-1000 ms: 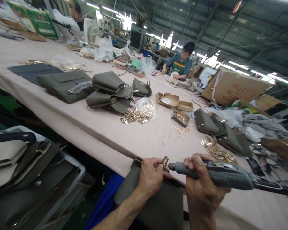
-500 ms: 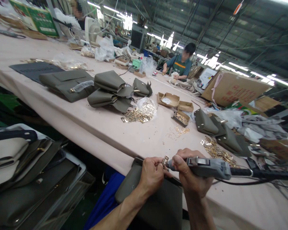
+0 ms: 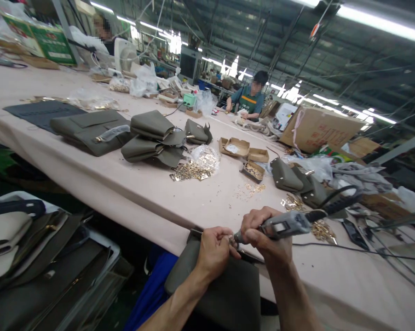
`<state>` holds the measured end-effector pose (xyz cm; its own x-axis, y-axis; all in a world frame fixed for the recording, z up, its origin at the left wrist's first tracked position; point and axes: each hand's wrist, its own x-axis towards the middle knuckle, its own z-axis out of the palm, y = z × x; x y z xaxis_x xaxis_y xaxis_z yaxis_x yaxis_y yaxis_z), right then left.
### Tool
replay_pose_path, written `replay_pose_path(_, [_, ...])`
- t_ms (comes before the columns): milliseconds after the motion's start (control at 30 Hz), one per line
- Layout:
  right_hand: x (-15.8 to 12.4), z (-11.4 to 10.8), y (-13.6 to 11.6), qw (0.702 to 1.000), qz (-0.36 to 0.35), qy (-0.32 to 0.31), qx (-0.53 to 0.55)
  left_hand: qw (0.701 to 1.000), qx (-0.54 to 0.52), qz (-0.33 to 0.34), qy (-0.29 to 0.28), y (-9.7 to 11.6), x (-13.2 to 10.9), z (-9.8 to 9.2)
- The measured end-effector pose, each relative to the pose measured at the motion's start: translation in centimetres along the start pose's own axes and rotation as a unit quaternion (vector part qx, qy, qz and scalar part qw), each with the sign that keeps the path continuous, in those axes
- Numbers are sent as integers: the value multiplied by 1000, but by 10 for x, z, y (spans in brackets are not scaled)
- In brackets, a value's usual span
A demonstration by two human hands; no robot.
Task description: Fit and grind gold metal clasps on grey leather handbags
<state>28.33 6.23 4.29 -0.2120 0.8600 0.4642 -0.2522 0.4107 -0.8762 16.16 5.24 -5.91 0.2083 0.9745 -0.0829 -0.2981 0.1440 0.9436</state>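
Observation:
A grey electric screwdriver (image 3: 287, 224) is gripped in my right hand (image 3: 268, 241), its tip slanting down and left. That tip meets a small gold metal fitting (image 3: 233, 240), pinched between the fingers of my left hand (image 3: 212, 253). Most of the fitting is hidden by those fingers. Beneath both hands lies a dark olive bag (image 3: 231, 289) at the table's edge, over my lap. Whether the fitting touches the bag, I cannot tell.
Gold fittings (image 3: 190, 172) lie heaped beside a plastic bag (image 3: 205, 157). Small cardboard boxes (image 3: 253, 172) hold tiny parts. Olive bags (image 3: 148, 125) are stacked on the pink-covered table (image 3: 152, 188). A crate of bags (image 3: 55, 266) stands left. Across the table sits a co-worker (image 3: 249, 99).
The screwdriver has tilted, its rear end now higher, and its tip has come down onto the fitting. The fitting has turned and sunk lower between my left fingers. The view has shifted slightly.

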Motion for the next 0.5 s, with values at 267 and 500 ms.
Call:
replay_pose_path(267, [24, -80, -12, 923, 81, 371, 63, 999, 3, 20, -48, 4, -5, -2])
replay_pose_path(500, [15, -162, 49, 837, 186, 509, -79, 998, 48, 23, -12, -2, -5, -1])
